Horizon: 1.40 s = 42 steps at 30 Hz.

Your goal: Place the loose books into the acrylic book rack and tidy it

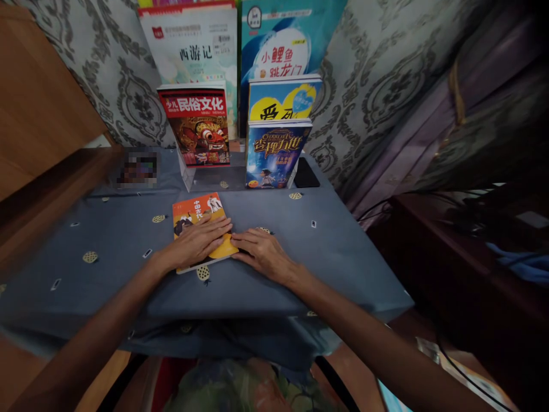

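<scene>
An orange and yellow paperback book point(201, 207) lies closed on the cloth-covered table, slightly turned, its cover up. My left hand point(195, 243) rests flat across the lower middle of its cover, fingers stretched out and pointing right. At the book's lower right edge is my right hand point(263, 254), its fingertips and thumb closed on that edge beside the left fingertips. Part of the cover picture and title is hidden under the left hand.
Behind stand a red book point(201, 129) and a blue book point(274, 154) on clear stands, with a yellow-and-blue book point(285, 97) and larger books point(195, 51) further back. A black phone-like slab point(306, 173) lies behind the blue book. Dark furniture point(446, 257) flanks the table point(334, 269).
</scene>
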Tool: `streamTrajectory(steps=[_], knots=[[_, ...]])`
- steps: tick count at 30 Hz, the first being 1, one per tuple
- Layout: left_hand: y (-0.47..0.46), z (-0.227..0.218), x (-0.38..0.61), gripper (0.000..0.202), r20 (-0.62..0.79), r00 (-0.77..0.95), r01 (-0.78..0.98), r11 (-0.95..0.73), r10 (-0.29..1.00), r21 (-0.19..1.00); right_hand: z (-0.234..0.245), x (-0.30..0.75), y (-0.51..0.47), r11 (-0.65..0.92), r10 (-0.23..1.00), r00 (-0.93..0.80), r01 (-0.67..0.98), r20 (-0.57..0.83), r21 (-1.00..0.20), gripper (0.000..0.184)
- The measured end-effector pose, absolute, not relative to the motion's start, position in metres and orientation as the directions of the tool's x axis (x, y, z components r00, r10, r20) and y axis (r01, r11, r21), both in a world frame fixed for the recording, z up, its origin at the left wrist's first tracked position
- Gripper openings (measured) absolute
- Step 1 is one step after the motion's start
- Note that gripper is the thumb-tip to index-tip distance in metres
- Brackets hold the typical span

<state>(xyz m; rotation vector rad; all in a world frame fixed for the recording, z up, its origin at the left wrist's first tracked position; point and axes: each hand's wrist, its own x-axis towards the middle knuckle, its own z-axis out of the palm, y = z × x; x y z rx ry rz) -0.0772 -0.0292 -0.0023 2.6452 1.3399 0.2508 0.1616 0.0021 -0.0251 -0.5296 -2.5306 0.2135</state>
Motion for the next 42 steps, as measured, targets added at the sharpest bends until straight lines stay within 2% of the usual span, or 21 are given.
streamTrajectory(steps=[10,25,34,39,42], knots=[[-0.044,-0.003,-0.073,0.049,0.112,0.627,0.742,-0.634,0.771,0.219,-0.028,0.166,-0.005,0.947,0.316,-0.739,0.281,0.595,-0.154,0.024],[-0.076,-0.001,-0.060,0.050,0.135,0.666,0.711,-0.679,0.733,0.180,-0.027,0.181,-0.030,0.920,0.365,-0.784,0.388,0.502,-0.063,0.029],[-0.078,-0.010,-0.056,0.050,0.166,0.665,0.729,-0.681,0.729,0.069,-0.028,0.182,-0.031,0.910,0.401,-0.794,0.401,0.457,-0.102,0.027],[-0.078,-0.012,-0.056,0.050,0.179,0.673,0.722,-0.690,0.718,0.050,-0.030,0.181,-0.031,0.910,0.407,-0.731,0.379,0.548,-0.169,0.026],[-0.079,-0.012,-0.057,0.051,0.184,0.676,0.720,-0.693,0.713,0.038,-0.028,0.180,-0.031,0.891,0.452,-0.664,0.372,0.595,-0.262,0.024]])
